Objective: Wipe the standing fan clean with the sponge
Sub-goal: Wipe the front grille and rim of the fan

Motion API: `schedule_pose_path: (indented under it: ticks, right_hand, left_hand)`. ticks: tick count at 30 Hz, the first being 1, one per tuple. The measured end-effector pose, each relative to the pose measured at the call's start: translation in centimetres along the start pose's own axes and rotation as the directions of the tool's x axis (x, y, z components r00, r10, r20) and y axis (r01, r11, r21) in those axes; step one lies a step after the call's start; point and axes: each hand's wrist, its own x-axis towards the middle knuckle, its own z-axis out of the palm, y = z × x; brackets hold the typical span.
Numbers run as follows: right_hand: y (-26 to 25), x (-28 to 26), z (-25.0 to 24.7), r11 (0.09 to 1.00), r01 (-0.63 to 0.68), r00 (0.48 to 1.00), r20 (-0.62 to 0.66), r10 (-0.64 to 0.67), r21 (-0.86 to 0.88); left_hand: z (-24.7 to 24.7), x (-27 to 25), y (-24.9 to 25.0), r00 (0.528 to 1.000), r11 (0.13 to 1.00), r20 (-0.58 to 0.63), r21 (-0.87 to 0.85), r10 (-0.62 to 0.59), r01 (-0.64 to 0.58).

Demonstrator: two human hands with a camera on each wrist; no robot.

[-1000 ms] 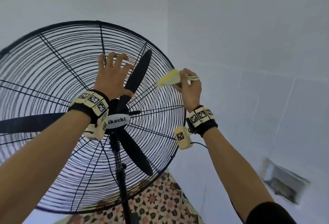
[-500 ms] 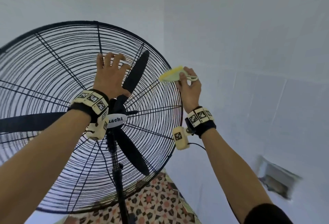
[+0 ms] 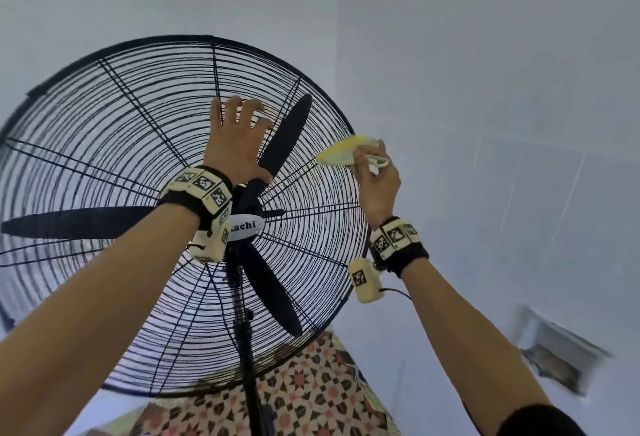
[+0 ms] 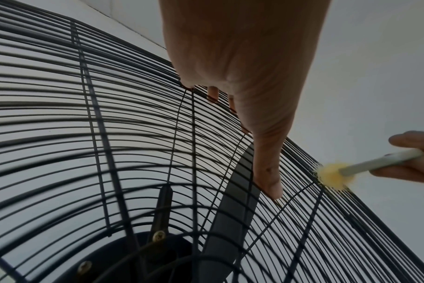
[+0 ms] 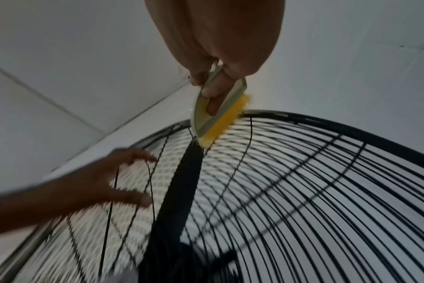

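Note:
The standing fan's black wire grille [image 3: 194, 37] fills the left of the head view, with dark blades [image 3: 287, 130] behind it. My left hand [image 3: 235, 144] lies on the upper grille above the hub, fingers spread and touching the wires [image 4: 242, 76]. My right hand [image 3: 377, 182] grips the pale handle of a yellow sponge [image 3: 341, 153]. The sponge [image 5: 220, 118] presses on the wires near the grille's upper right rim. In the left wrist view the sponge [image 4: 332, 176] sits just right of my thumb.
A white oval badge [image 3: 246, 226] marks the hub, and the black pole [image 3: 249, 366] runs down from it. White tiled walls stand close behind and to the right. A recessed wall opening [image 3: 554, 356] is low on the right. Patterned floor tiles [image 3: 311, 401] lie below.
The sponge has slid a little outward along the wires toward the right rim. My left hand has kept its place on the grille.

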Motion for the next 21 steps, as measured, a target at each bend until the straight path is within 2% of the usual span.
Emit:
schedule_pose_path:
  ticks: [3, 5, 6, 9, 11, 13, 17, 19, 21]
  right_hand:
    - [0.2, -3.4, 0.6, 0.986, 0.060, 0.983, 0.180, -0.032, -0.157]
    - [0.1, -4.3, 0.5, 0.984, 0.097, 0.960, 0.276, -0.054, -0.146]
    - [0.0, -3.9, 0.3, 0.988, 0.100, 0.966, 0.251, -0.067, -0.119]
    - [-0.5, -0.9, -0.1, 0.996, 0.059, 0.998, 0.028, -0.057, -0.060]
    - [-0.3, -0.1, 0.0, 0.998, 0.053, 0.998, -0.020, -0.054, -0.040]
    - [-0.1, -1.8, 0.7, 0.996, 0.055, 0.998, 0.039, -0.052, -0.073]
    - [0.3, -6.9, 1.8, 0.984, 0.120, 0.940, 0.335, -0.069, -0.135]
    - [0.0, -6.8, 1.6, 0.985, 0.120, 0.944, 0.321, -0.075, -0.124]
    - [-0.6, -5.1, 1.0, 0.989, 0.089, 0.984, 0.167, -0.068, -0.122]
  left_hand:
    - [0.1, 0.0, -0.3, 1.000, 1.000, -0.002, 0.002, -0.004, 0.004]
    - [0.2, -0.1, -0.3, 1.000, 1.000, -0.010, -0.003, 0.002, -0.002]
    - [0.2, 0.0, -0.2, 1.000, 1.000, -0.017, -0.009, 0.005, -0.005]
    - [0.2, 0.0, 0.0, 1.000, 1.000, -0.027, -0.021, 0.015, -0.016]
    - [0.3, 0.0, 0.0, 1.000, 0.999, -0.028, -0.032, 0.014, -0.015]
    - [0.4, -0.1, -0.3, 1.000, 0.999, -0.030, -0.046, 0.009, -0.011]
    - [0.3, -0.2, -0.3, 1.000, 1.000, -0.025, -0.030, 0.002, -0.002]
    - [0.1, -0.1, 0.0, 1.000, 1.000, -0.030, -0.019, 0.004, -0.005]
    - [0.1, 0.0, 0.2, 1.000, 1.000, -0.030, -0.011, 0.008, -0.008]
